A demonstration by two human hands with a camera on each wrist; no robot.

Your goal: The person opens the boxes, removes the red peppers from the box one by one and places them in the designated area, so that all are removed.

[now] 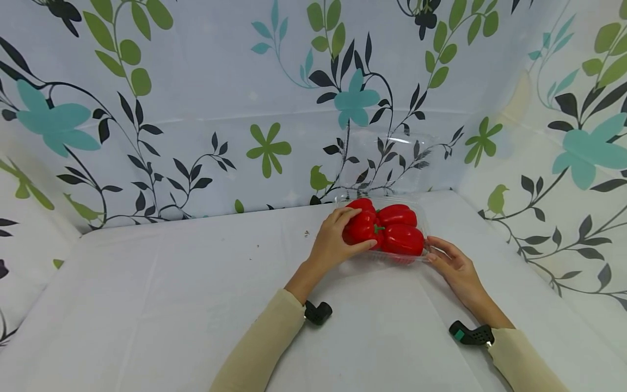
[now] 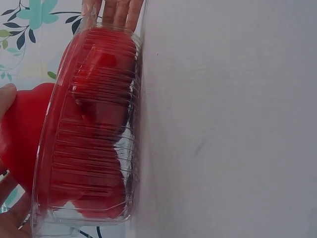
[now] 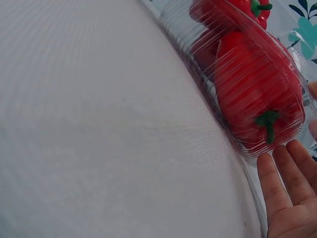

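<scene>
A clear plastic container (image 1: 422, 215) near the back of the table holds several red bell peppers (image 1: 403, 239). My left hand (image 1: 333, 237) grips the bell pepper at the left end (image 1: 361, 226), thumb in front near its green stem. In the left wrist view this bell pepper (image 2: 25, 124) sticks up above the container's rim. At the right end, my right hand (image 1: 453, 267) holds the container's edge between thumb and index finger. Its other fingers (image 3: 285, 171) lie fairly straight by the ribbed end wall. The container's clear lid (image 1: 392, 140) stands raised behind.
White cloth covers the table (image 1: 196, 305). Behind it hangs a leaf-patterned curtain (image 1: 206, 103), close to the raised lid, and more patterned cloth (image 1: 553, 218) borders the right side. Each wrist wears a black camera strap (image 1: 318, 313).
</scene>
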